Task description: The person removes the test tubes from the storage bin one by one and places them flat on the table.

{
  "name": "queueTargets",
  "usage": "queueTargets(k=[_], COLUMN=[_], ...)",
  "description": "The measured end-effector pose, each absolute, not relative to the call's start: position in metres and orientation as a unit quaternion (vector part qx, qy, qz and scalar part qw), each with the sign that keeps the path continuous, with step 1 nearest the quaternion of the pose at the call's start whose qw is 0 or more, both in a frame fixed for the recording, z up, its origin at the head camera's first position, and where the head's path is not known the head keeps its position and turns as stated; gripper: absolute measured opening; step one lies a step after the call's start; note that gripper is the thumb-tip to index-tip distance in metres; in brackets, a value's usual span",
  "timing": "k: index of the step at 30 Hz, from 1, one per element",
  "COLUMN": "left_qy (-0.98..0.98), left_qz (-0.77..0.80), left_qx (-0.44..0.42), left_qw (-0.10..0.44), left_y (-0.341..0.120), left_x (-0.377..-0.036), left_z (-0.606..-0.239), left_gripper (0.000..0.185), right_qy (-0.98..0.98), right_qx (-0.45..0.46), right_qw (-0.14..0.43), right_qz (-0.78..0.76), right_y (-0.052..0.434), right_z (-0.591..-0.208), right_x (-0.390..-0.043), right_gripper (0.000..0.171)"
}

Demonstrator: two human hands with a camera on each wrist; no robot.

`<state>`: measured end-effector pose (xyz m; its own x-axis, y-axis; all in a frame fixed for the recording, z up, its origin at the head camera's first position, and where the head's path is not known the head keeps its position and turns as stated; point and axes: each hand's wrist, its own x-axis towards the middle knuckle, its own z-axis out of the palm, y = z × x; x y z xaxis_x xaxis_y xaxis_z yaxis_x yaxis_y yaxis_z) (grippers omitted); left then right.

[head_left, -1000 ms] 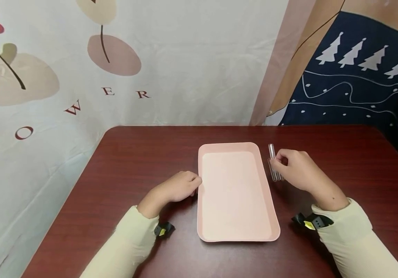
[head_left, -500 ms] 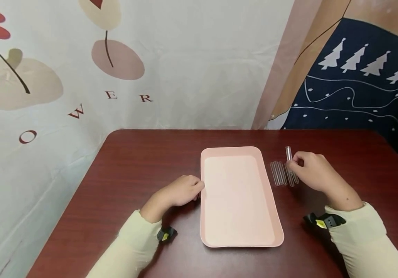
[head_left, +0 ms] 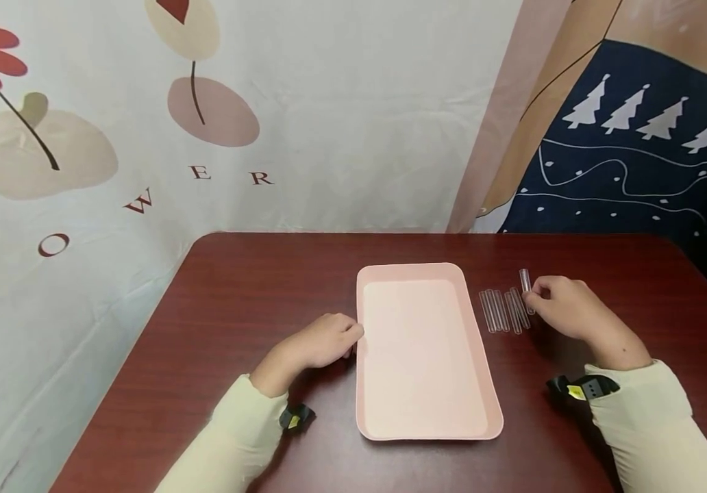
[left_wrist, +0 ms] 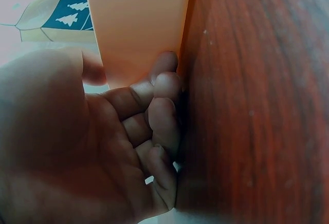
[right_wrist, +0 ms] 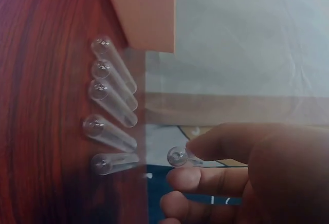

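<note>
My right hand [head_left: 569, 308] pinches a clear test tube [head_left: 524, 279] between thumb and fingers, just past the right end of a row of clear test tubes [head_left: 494, 311]. In the right wrist view, the held test tube [right_wrist: 177, 156] hangs apart from several others on the table, its rounded end toward the camera. A pink rectangular tray [head_left: 424, 356] lies at the middle of the table, with nothing in it. My left hand [head_left: 319, 340] grips the tray's left rim. In the left wrist view, curled fingers [left_wrist: 164, 118] meet its outer wall while the thumb lies at the rim.
The dark red wooden table [head_left: 236, 287] ends at a far edge with rounded corners. Behind it hangs a pale cloth [head_left: 353, 137] with flower prints, and at the right a navy cloth [head_left: 625, 157] with white trees.
My right hand has moved right with its test tube, from beside the tray to the row's right end, uncovering the other tubes. My left hand stays at the tray's rim.
</note>
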<state>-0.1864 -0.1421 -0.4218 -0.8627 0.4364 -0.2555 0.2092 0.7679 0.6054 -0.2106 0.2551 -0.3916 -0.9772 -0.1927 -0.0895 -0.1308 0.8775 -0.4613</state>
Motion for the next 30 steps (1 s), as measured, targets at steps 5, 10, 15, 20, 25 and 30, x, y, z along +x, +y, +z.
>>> queueTargets(k=[5,10,15,20,25,30], left_qy=[0.921,0.921,0.922,0.922,0.921,0.921], left_qz=[0.285,0.285,0.285,0.285,0.287,0.287], left_qx=[0.182,0.179,0.177,0.177,0.178,0.178], left_qw=[0.193,0.196,0.194,0.195,0.194,0.195], left_y=[-0.142,-0.143,-0.143,-0.143,-0.143,-0.143], left_x=[-0.187,-0.186,-0.186,-0.185,-0.186,-0.187], left_z=[-0.423,-0.423,-0.423,-0.422,-0.422,-0.423], left_gripper=[0.038,0.038,0.037,0.038,0.038,0.038], right_qy=[0.967,0.966,0.964,0.963,0.963,0.962], right_qx=[-0.09,-0.088,-0.094,-0.097,-0.096,-0.101], right_qw=[0.071,0.093,0.105,0.107,0.107,0.122], right_qz=[-0.229,-0.225,-0.226,-0.226,-0.226,-0.224], right_y=[0.259,0.264,0.266,0.267,0.268,0.267], right_z=[-0.397,-0.403,-0.406,-0.408,-0.409,-0.41], right_x=[-0.214,-0.215,-0.215,-0.215,-0.217,-0.218], right_gripper=[0.026,0.026,0.025,0.027,0.027,0.023])
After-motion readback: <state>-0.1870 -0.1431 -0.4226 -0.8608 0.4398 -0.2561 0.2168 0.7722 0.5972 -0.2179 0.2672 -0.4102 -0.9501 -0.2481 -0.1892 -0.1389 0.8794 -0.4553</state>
